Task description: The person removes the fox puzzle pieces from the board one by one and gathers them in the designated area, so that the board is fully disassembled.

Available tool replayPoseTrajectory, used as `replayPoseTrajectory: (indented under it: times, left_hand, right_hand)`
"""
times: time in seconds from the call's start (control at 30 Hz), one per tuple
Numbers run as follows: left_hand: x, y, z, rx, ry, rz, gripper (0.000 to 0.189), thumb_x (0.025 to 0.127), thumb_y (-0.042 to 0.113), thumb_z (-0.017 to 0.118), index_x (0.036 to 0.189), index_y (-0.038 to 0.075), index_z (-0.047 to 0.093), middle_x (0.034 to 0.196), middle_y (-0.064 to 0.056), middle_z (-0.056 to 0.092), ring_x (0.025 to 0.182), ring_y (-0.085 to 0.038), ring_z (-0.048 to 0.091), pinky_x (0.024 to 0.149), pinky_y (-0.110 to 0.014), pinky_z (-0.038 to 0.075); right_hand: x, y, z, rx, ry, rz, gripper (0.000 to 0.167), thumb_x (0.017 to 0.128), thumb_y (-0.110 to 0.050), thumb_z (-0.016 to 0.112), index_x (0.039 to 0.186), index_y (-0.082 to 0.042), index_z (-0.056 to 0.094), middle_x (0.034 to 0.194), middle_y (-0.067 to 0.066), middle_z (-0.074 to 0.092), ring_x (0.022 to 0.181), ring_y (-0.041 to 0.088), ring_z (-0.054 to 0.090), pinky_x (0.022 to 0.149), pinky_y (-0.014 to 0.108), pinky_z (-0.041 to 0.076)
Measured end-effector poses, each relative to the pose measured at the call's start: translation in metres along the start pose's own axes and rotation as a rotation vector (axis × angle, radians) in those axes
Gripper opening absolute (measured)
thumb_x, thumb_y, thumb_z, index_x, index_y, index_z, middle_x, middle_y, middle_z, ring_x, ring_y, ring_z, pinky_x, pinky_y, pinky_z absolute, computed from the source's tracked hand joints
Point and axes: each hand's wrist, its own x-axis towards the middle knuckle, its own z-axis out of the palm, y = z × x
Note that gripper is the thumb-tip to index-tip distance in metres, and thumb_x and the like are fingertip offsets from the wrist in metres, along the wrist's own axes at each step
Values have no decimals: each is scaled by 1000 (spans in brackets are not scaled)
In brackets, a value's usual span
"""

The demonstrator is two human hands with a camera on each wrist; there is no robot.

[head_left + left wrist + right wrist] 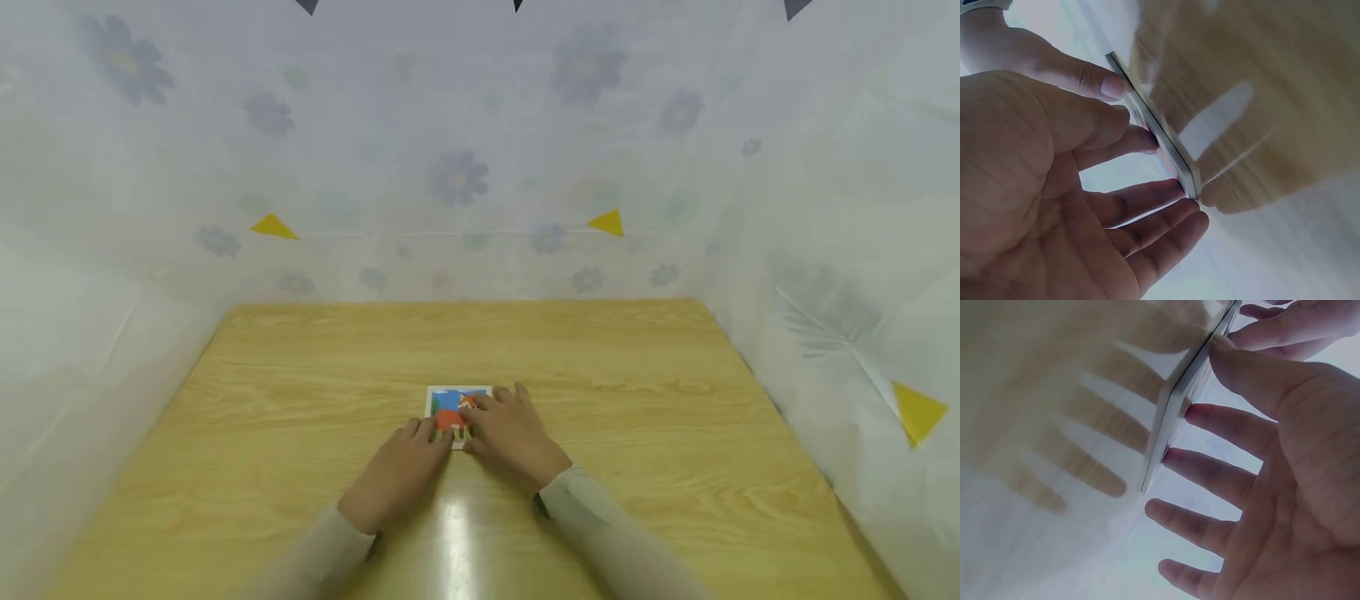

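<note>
A small square picture board (447, 399) with a white border lies flat on the wooden table. It shows an orange-red fox under a blue sky. My left hand (402, 469) touches its near left corner with the fingertips. Over the right side rests my right hand (514, 435), its index and middle fingers on the picture and its thumb by the near edge. Part of the fox is hidden under these fingers. Both wrist views show the board's pale rim (1161, 130) edge-on, with a thin dark line along it. The right ring and little fingers are spread beyond the board.
The wood-grain table (300, 358) is glossy and mirrors the hands. White sheeting (375, 125) with faint flowers encloses it at the back and both sides. Yellow triangles (273, 227) mark the sheeting. Light sleeves (600, 508) cover both forearms.
</note>
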Motion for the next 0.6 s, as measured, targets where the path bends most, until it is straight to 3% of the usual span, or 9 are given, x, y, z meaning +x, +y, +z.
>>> replayPoseTrajectory:
  times: [0.2,0.33,0.6]
  left_hand:
    - [2,17,-4,-19,-31,7,43,93,15,70,135,4,66,129,-23,63,111,-36,63,93,-46,57]
    - [2,30,-5,23,-46,28,43,96,22,70,136,7,67,130,-22,63,110,-33,64,92,-42,57]
    - [-2,57,-6,37,-45,100,43,101,31,66,138,10,67,134,-21,64,110,-28,66,90,-35,58]
  right_hand:
    - [-20,8,-4,-2,14,-19,48,93,-50,72,134,-25,69,145,0,61,134,37,52,116,68,25]
    - [-36,12,-7,9,33,-41,47,90,-50,76,128,-23,71,142,3,63,131,38,55,115,70,26]
    - [-71,25,-7,-42,57,-92,55,86,-52,78,132,-23,69,141,5,64,126,38,59,111,71,32]
